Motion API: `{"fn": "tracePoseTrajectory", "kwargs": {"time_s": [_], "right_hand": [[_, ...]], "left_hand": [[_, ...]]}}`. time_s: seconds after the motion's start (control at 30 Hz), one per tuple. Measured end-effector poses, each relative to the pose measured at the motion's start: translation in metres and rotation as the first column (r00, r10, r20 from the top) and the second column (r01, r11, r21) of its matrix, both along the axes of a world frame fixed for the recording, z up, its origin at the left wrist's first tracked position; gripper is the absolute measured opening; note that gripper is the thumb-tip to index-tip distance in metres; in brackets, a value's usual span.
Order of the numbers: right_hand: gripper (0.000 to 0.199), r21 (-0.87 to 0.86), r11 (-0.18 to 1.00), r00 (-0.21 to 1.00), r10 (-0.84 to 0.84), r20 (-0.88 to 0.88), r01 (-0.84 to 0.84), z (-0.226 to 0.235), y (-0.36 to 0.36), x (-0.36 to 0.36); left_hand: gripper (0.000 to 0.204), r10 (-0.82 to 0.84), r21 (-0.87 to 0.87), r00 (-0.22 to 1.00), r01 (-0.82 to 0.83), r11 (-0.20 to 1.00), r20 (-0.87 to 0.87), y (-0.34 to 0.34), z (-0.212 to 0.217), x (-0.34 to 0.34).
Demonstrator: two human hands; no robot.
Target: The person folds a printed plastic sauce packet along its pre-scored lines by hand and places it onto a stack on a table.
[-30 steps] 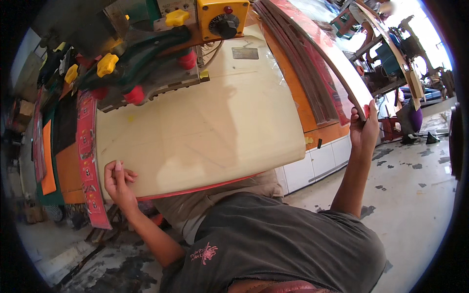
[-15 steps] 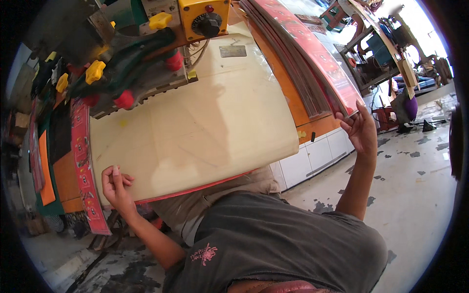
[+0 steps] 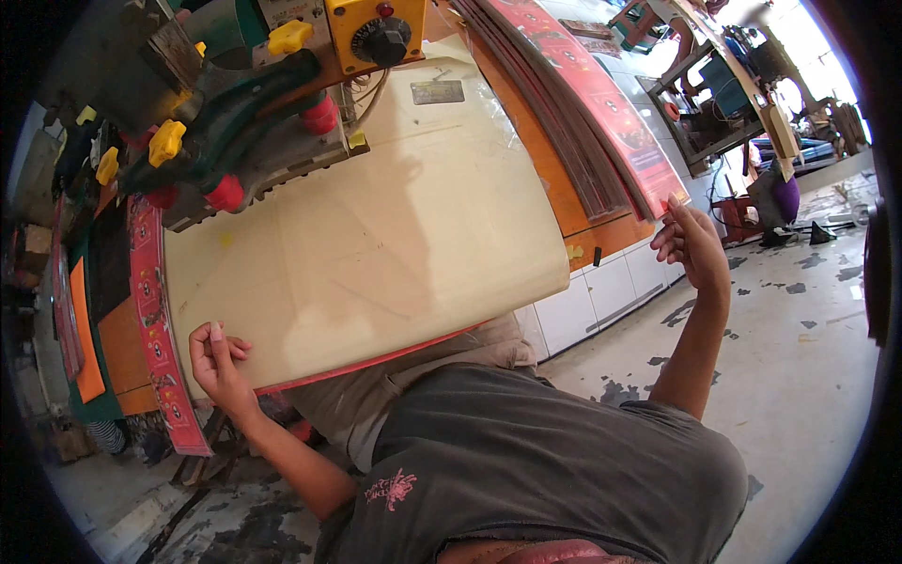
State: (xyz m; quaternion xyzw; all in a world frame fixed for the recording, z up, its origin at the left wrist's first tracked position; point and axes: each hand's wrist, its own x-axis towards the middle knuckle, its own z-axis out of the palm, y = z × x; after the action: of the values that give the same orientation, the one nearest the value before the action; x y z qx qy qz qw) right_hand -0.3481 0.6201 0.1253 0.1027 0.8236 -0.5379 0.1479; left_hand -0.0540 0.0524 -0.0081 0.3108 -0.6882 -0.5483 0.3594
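Note:
My left hand [image 3: 220, 368] is at the near left corner of a wide cream sheet-covered pad [image 3: 376, 235], its fingers loosely bent and apart with nothing visible in them. Just beside it a red printed strip [image 3: 150, 282] runs along the pad's left side and hangs over the front edge. At the right, my right hand [image 3: 697, 248] is by the near end of a red printed strip [image 3: 620, 122] lying on a stack of brown-edged strips [image 3: 573, 150]. Its index fingertip is close to the strip's corner; whether they touch I cannot tell. The other fingers are half curled, seemingly holding nothing.
A machine with a dark green arm [image 3: 216, 132], yellow knobs and red fittings stands over the pad's far left. Beside it is a yellow control box [image 3: 376, 36] with a black dial. An orange sheet [image 3: 86, 334] lies left. A workbench [image 3: 733, 85] stands beyond the worn floor.
My right hand has drawn back slightly from the corner of the top red strip, its fingers more curled. The whole view has shifted a little. My left hand stays at the pad's corner.

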Motion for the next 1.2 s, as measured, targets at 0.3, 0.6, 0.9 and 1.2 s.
{"fn": "tracePoseTrajectory", "kwargs": {"time_s": [0.3,0.6,0.9,1.2], "right_hand": [[0.056,-0.059,0.997,0.999,0.049,0.019,-0.047,-0.009,0.008,0.0],[0.053,-0.09,0.993,0.997,0.079,0.008,-0.078,-0.016,-0.001,-0.004],[0.054,-0.093,0.993,0.997,0.076,-0.031,-0.078,-0.023,-0.01,-0.008],[0.058,-0.019,0.997,0.994,0.079,-0.075,-0.081,-0.023,-0.014,-0.008]], "left_hand": [[0.016,-0.001,0.007,1.0,0.0,1.0,0.001,-0.001,-0.002,0.0],[0.018,0.011,0.02,1.0,-0.011,1.0,0.015,0.003,0.003,-0.002],[0.019,0.006,0.014,1.0,-0.006,1.0,0.023,0.001,0.002,-0.002],[0.018,0.014,0.014,1.0,-0.014,1.0,-0.007,-0.002,-0.005,0.001]]}}
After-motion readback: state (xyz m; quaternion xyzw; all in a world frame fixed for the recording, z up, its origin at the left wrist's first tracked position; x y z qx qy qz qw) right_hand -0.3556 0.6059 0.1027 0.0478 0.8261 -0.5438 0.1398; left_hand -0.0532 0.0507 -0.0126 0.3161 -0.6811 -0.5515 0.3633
